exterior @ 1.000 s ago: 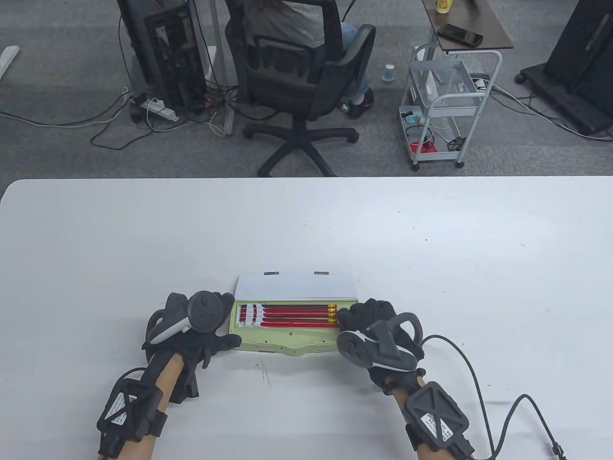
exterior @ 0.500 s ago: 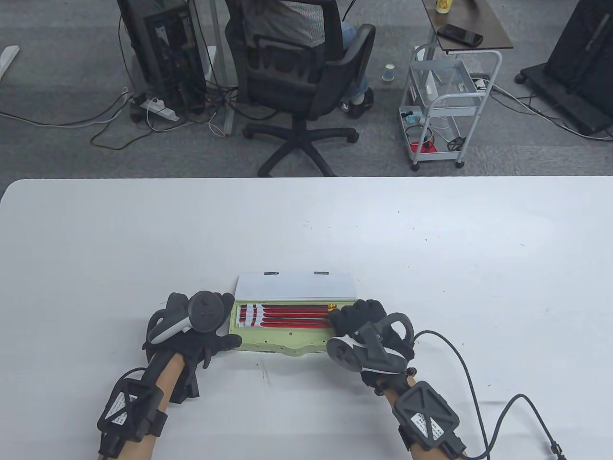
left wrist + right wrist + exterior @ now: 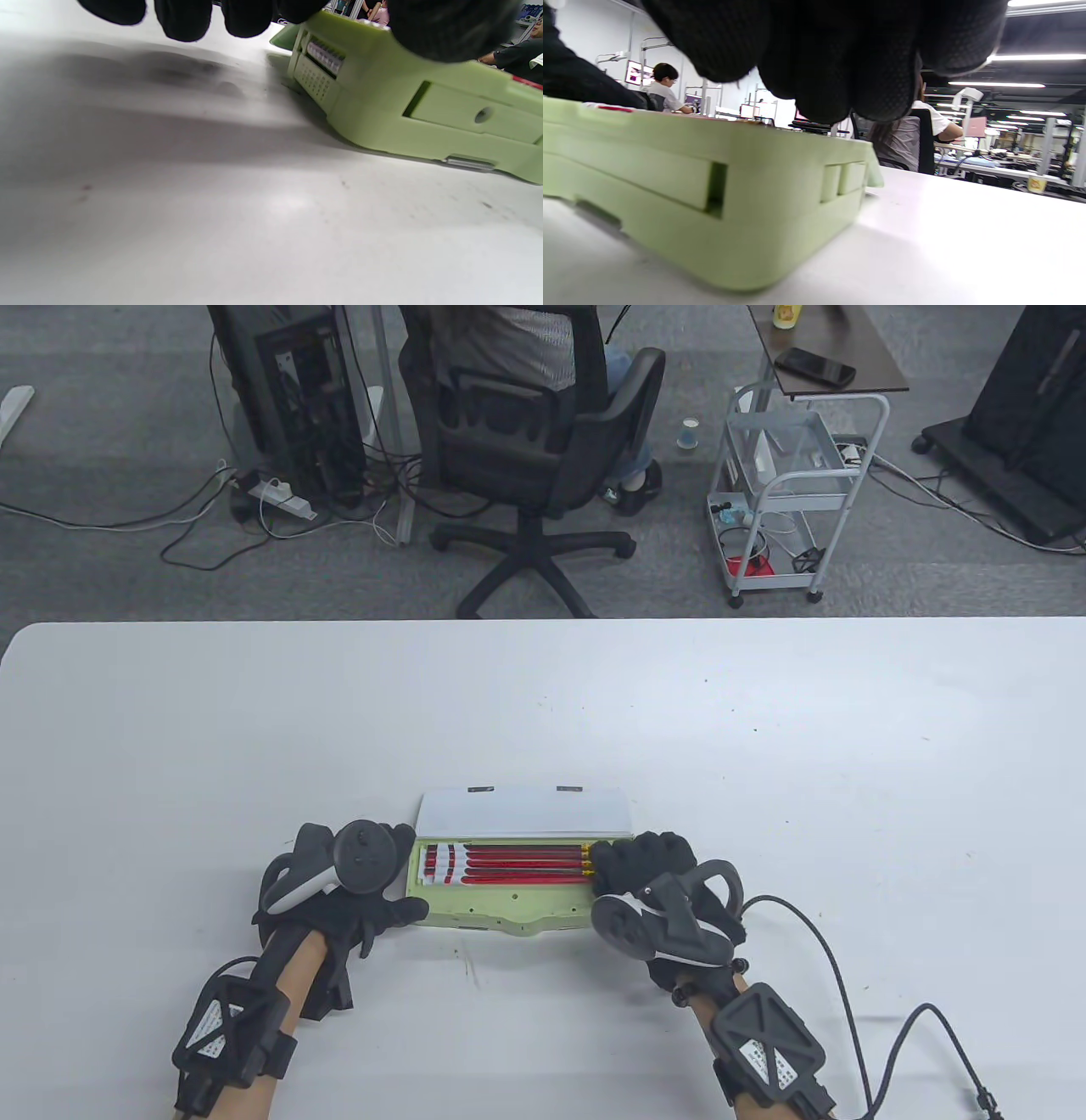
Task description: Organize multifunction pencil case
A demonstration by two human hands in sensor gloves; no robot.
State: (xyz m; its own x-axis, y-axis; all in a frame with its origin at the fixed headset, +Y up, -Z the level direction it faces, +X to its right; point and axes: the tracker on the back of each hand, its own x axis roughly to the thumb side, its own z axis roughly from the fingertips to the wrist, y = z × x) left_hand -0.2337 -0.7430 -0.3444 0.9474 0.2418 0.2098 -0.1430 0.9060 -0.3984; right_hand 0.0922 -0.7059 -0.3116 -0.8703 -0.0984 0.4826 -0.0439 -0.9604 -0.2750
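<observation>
- The right hand (image 3: pixel 649 865) has drawn back a little toward the right end of the pencil case (image 3: pixel 509 899) since half a second ago, when it reached further in over the eraser ends of the red pencils (image 3: pixel 509 865). Its fingers curl over that end — whether they pinch a pencil I cannot tell.
- The left hand (image 3: pixel 356 891) has not moved: thumb on the front rim, fingers round the left end, gripping the case.
- The case lies open on the surface (image 3: pixel 764 729), near its front edge, lid (image 3: pixel 526 813) raised behind. The pencils look seated — likely only nudging and closing remain.
- An office chair (image 3: pixel 543 449) and a white cart (image 3: pixel 789 492) stand beyond, well clear; nothing blocks the lid.
</observation>
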